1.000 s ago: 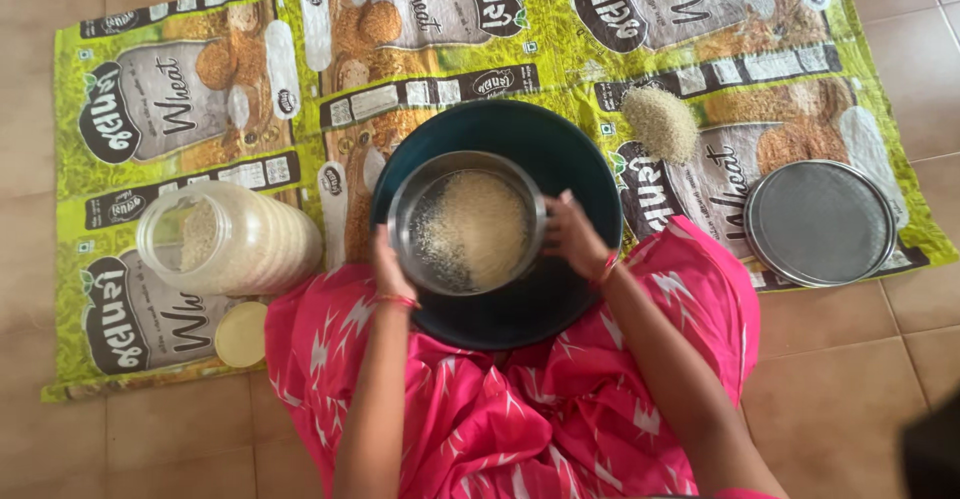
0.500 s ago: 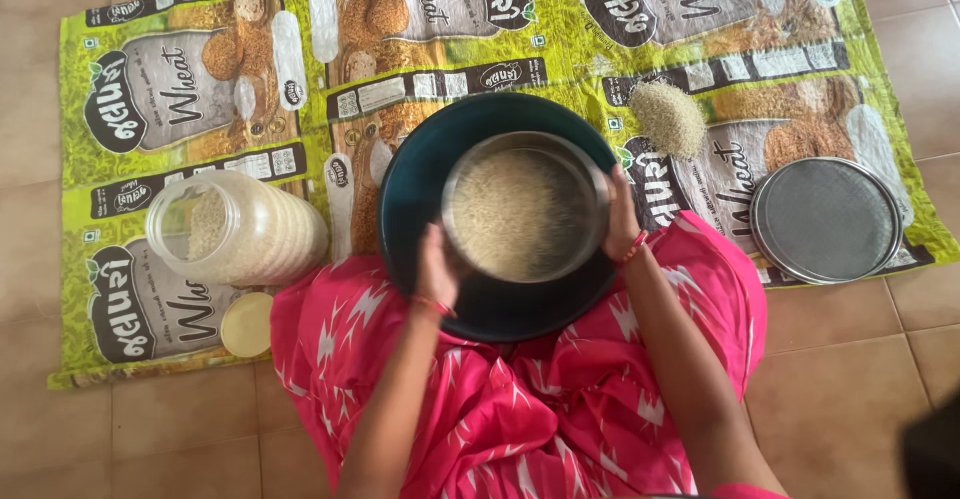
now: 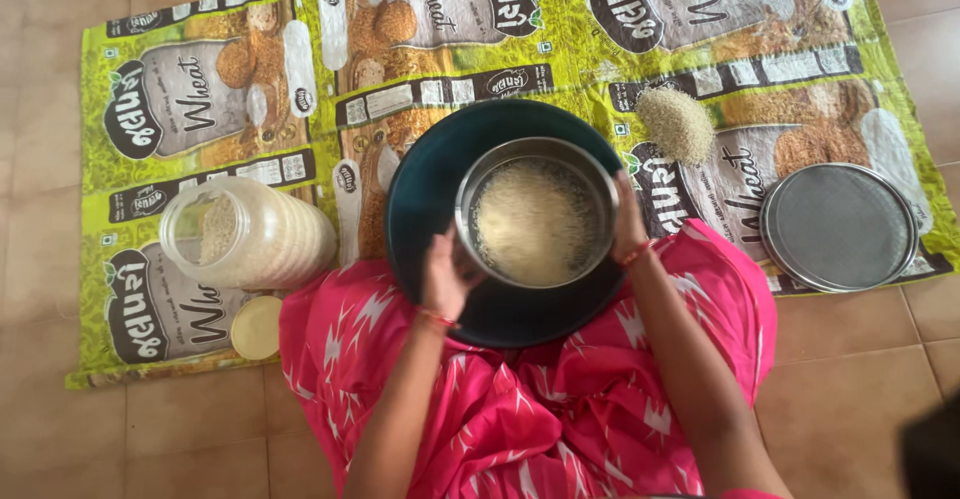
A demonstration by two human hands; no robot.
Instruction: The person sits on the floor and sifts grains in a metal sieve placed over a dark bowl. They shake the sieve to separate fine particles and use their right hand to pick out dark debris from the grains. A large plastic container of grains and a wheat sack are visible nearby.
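Observation:
A round steel sieve [image 3: 536, 217] holding pale grain is held over a wide dark teal basin [image 3: 425, 194]. My left hand [image 3: 447, 275] grips the sieve's near-left rim. My right hand [image 3: 628, 221] grips its right rim. Both wrists wear red bangles. The basin rests on the green printed sack mat [image 3: 150, 219], partly over my pink garment [image 3: 500, 399].
A clear plastic jar [image 3: 250, 234] with grain lies on its side to the left, its yellow lid [image 3: 257, 327] beside it. A small heap of grain [image 3: 677, 123] and a second flat mesh sieve [image 3: 838, 225] sit on the mat to the right. Tiled floor surrounds the mat.
The sieve swung from the basin's left side to its right side, both hands moving with it. The grain shifted inside the sieve.

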